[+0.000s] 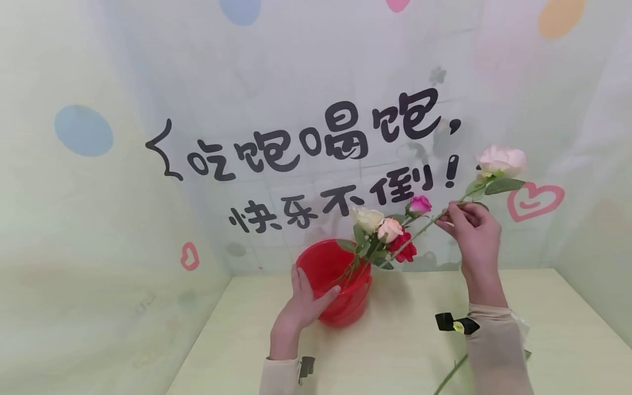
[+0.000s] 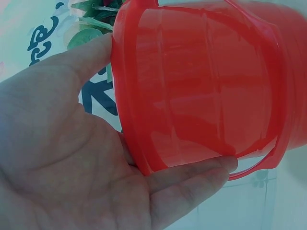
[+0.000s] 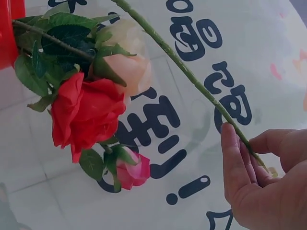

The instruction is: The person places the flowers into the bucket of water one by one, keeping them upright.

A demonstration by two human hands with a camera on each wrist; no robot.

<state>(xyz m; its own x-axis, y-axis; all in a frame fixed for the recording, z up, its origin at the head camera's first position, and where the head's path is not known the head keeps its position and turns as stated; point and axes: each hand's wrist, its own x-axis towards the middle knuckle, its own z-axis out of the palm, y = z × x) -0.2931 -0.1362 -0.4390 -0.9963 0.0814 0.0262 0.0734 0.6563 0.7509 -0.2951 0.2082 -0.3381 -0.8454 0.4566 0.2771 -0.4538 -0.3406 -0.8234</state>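
Observation:
My left hand (image 1: pixel 299 307) grips the rim of a red plastic bucket (image 1: pixel 349 308), which leans to the right. In the left wrist view, the thumb lies at the rim and the fingers along the outer wall (image 2: pixel 206 86). Leaning out over the bucket's right side are a cream rose (image 1: pixel 367 219), a peach rose (image 1: pixel 390 230), a red rose (image 3: pixel 88 112) and a magenta rose (image 3: pixel 133 170). Between thumb and fingers, my right hand (image 1: pixel 476 236) pinches the green stem (image 3: pixel 192 79) of a pale pink rose (image 1: pixel 502 160). Its lower end passes behind or among the other flowers; where it stops is hidden.
Another green stem (image 1: pixel 451 374) lies on the pale tabletop (image 1: pixel 395 356), partly under the right sleeve (image 1: pixel 496 345). A printed backdrop (image 1: pixel 306 71) with black lettering rises behind the table. The bucket's handle (image 2: pixel 261 167) hangs against its outside.

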